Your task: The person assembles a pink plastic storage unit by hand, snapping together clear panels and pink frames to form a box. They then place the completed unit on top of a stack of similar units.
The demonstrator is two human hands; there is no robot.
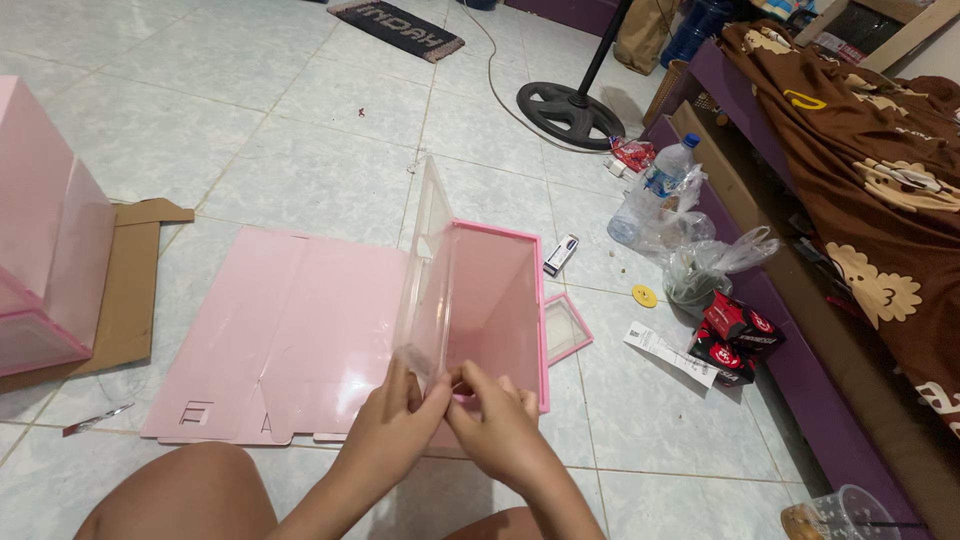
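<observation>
Bare floor (300, 140) is left open ahead. The right is crowded by plastic bags (690, 250) and red boxes (735, 335); the left is blocked by a pink cabinet (45, 250).

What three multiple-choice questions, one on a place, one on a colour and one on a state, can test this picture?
1. Where does the fan base stand?
A. on the tiled floor
B. on the bed
C. on the cardboard

2. What colour is the flat panel?
A. blue
B. pink
C. green

3. How does the clear panel stand?
A. flat
B. rolled up
C. upright on its edge

Answers:
1 A, the base rests on tiles beyond the panels.
2 B, it lies pink beside the left hand.
3 C, both hands, the right hand too, grip its near end while it rises from the floor.
</observation>
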